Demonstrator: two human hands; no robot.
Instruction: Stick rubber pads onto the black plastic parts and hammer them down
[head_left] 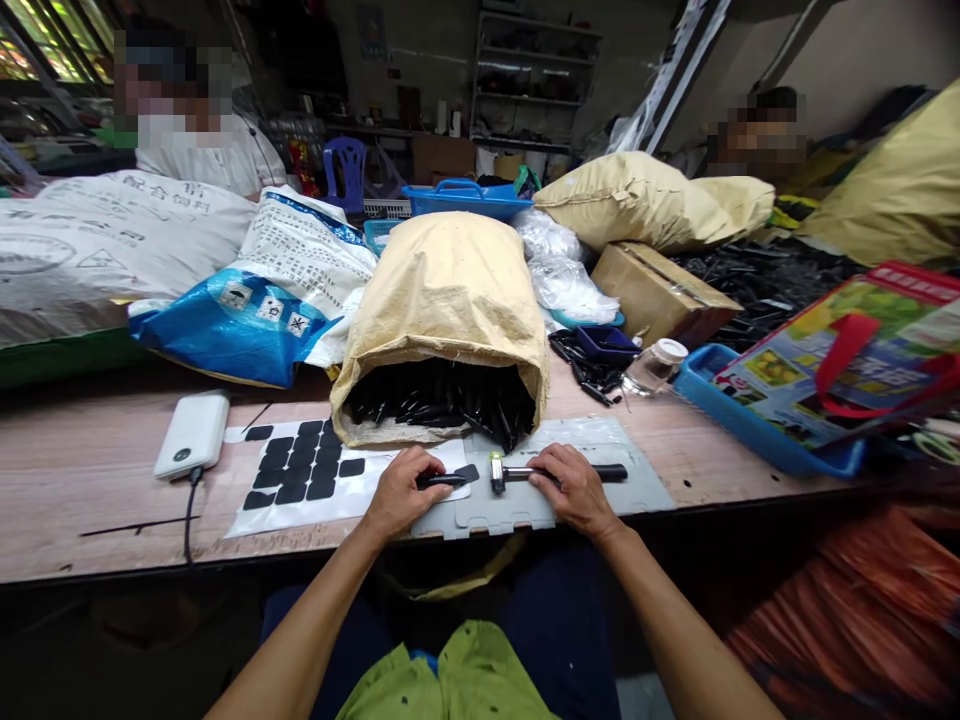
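Between the fingers of my left hand (405,490) is a slim black pen-like piece (444,481), its tip pointing right over the grey mat (637,475). My right hand (574,487) is closed around the shaft of a small hammer (497,473), whose pale yellow-green and metal head lies to the left and whose black grip lies to the right. Beside my left hand is a white sheet (247,515) with rows of black rounded squares (301,470). A tan sack (454,290) lies with its mouth toward me, full of black slender pieces (450,395).
A white power bank (193,432) with a cable is at left. White and blue printed bags (262,320) stand behind it. To the right are a lidded jar (656,368), a blue tray (795,455) holding a colourful box, and a carton (660,295). Two people are across the table.
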